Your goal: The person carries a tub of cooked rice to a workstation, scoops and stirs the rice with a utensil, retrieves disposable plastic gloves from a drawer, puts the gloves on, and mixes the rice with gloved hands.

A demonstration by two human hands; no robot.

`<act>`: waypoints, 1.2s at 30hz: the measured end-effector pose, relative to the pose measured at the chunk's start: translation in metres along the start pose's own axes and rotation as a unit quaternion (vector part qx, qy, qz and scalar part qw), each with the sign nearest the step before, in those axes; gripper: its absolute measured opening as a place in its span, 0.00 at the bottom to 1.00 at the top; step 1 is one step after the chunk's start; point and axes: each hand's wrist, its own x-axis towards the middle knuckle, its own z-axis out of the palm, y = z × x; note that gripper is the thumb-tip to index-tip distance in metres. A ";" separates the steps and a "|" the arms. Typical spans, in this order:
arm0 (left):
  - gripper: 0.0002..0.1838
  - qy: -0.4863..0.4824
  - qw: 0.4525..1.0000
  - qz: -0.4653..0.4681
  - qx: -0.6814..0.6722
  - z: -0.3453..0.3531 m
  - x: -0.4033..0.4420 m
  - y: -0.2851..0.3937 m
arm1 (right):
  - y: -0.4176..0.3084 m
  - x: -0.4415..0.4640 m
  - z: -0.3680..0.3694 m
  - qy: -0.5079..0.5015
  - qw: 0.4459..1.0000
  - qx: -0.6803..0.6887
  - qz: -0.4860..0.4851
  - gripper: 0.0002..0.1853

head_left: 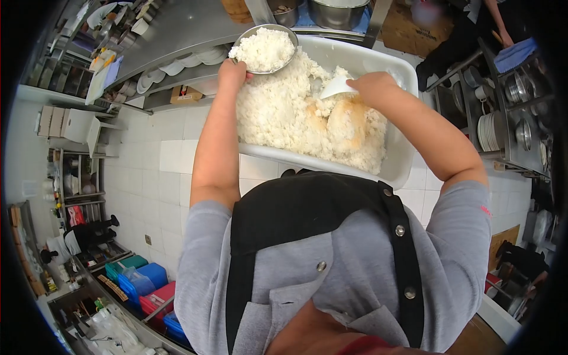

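My left hand [232,76] is closed on the rim of a round metal bowl [292,60] heaped with white cooked rice [264,49]. The bowl is over the far left corner of a large white plastic tub [378,54]. Loose rice [278,112] fills most of the tub, with a browned, crusted clump [346,124] toward its right side. In my right hand [375,89] is a white rice scoop [336,87]; its blade is down at the rice, and my fingers hide its grip end.
A steel counter [177,36] with stacked white plates [195,58] beneath it runs along the left. Metal pots [337,12] stand beyond the tub. To the right are a rack with plates [489,132] and another person's arm [498,22] near a blue cloth [515,55].
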 end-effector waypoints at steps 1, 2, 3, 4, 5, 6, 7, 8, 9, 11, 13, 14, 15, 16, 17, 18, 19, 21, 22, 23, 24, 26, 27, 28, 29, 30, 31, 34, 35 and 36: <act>0.13 0.003 1.000 0.001 -0.001 -0.001 0.000 0.002 | 0.006 -0.002 -0.004 0.002 1.000 -0.002 -0.001 0.23; 0.13 -0.002 1.000 0.005 0.015 -0.002 -0.001 0.002 | 0.014 -0.003 -0.004 0.051 0.999 0.004 0.009 0.24; 0.13 -0.008 0.999 0.006 0.033 -0.002 -0.003 0.001 | 0.017 -0.003 -0.002 0.097 0.995 0.012 0.018 0.25; 0.13 -0.007 0.999 0.002 0.034 -0.003 -0.005 0.001 | 0.015 0.000 0.000 0.096 0.995 0.013 0.014 0.25; 0.13 -0.010 0.999 0.009 0.032 -0.003 -0.005 0.002 | 0.013 0.004 0.003 0.127 0.991 0.048 0.021 0.26; 0.13 -0.013 0.999 0.017 0.030 -0.003 -0.005 0.003 | 0.011 0.009 0.006 0.160 0.983 0.083 0.028 0.27; 0.13 -0.012 0.999 0.018 0.031 -0.003 -0.004 0.004 | 0.009 0.019 0.013 0.162 0.983 0.084 0.027 0.27; 0.13 -0.010 0.999 0.009 0.034 -0.003 -0.003 0.004 | 0.006 0.035 0.023 0.172 0.982 0.076 0.007 0.27; 0.13 -0.009 0.999 -0.002 0.037 -0.002 -0.002 0.003 | 0.003 0.047 0.034 0.182 0.981 0.069 -0.013 0.27; 0.14 -0.004 1.000 -0.007 0.022 0.000 0.001 -0.002 | -0.001 0.060 0.050 0.183 0.979 0.083 -0.014 0.26; 0.16 -0.003 1.000 -0.013 0.005 0.003 0.002 -0.003 | -0.003 0.068 0.064 0.183 0.978 0.096 -0.012 0.25; 0.16 -0.004 1.000 -0.014 0.002 0.002 0.002 -0.003 | -0.005 0.072 0.070 0.185 0.976 0.111 -0.019 0.24; 0.16 -0.004 1.000 -0.014 -0.002 0.002 0.003 -0.003 | -0.007 0.075 0.071 0.189 0.974 0.126 -0.026 0.23; 0.16 -0.005 1.000 -0.013 -0.002 0.002 0.001 -0.003 | -0.011 0.074 0.063 0.188 0.974 0.126 -0.025 0.23; 0.16 -0.006 1.000 -0.019 0.005 0.002 0.001 -0.002 | -0.017 0.075 0.052 0.123 0.985 0.120 -0.004 0.22; 0.15 -0.005 1.000 -0.021 0.012 0.001 0.001 0.001 | -0.019 0.076 0.043 0.060 0.992 0.114 0.017 0.21; 0.15 -0.003 1.000 -0.015 0.013 0.000 0.001 0.005 | -0.015 0.079 0.045 0.066 0.991 0.114 0.019 0.21; 0.13 -0.006 0.999 -0.017 0.050 -0.002 -0.002 0.008 | -0.005 0.082 0.056 0.081 0.992 0.101 0.001 0.17; 0.13 -0.006 0.999 -0.015 0.051 -0.002 -0.001 0.009 | -0.003 0.067 0.049 0.084 0.991 0.102 0.003 0.17; 0.13 -0.006 0.999 -0.011 0.041 -0.002 -0.001 0.007 | 0.003 0.048 0.042 0.076 0.996 0.052 -0.015 0.16; 0.13 -0.005 0.999 -0.010 0.030 -0.002 -0.002 0.004 | 0.007 0.030 0.033 0.066 0.997 0.001 -0.034 0.16; 0.13 -0.001 1.000 -0.018 0.017 0.001 0.000 -0.001 | 0.016 0.012 0.015 0.055 0.998 0.001 -0.019 0.15; 0.13 0.004 1.000 -0.021 0.008 0.001 0.003 -0.002 | 0.020 0.006 0.006 0.048 0.999 0.006 -0.002 0.14; 0.13 0.009 1.000 -0.025 0.005 -0.001 0.001 -0.001 | 0.024 0.003 0.002 0.071 0.997 -0.009 0.027 0.15; 0.14 -0.001 1.000 -0.016 0.024 -0.002 0.001 0.000 | 0.029 -0.001 -0.002 0.092 0.994 -0.021 0.055 0.18; 0.14 -0.012 0.999 -0.008 0.045 -0.003 -0.001 0.002 | 0.034 -0.010 -0.007 0.091 0.994 -0.024 0.049 0.18; 0.15 -0.020 0.999 -0.007 0.039 -0.004 -0.002 0.002 | 0.039 -0.024 -0.013 0.102 0.994 -0.013 0.039 0.20; 0.14 -0.028 0.998 0.000 0.060 -0.006 0.000 0.002 | 0.031 -0.064 -0.030 0.085 0.994 0.062 0.020 0.24; 0.14 -0.028 0.998 -0.002 0.057 -0.005 0.001 0.002 | 0.027 -0.071 -0.031 0.056 0.990 0.127 0.010 0.25; 0.14 -0.028 0.999 -0.003 0.033 -0.004 0.002 0.000 | 0.023 -0.070 -0.027 0.053 0.991 0.126 0.010 0.25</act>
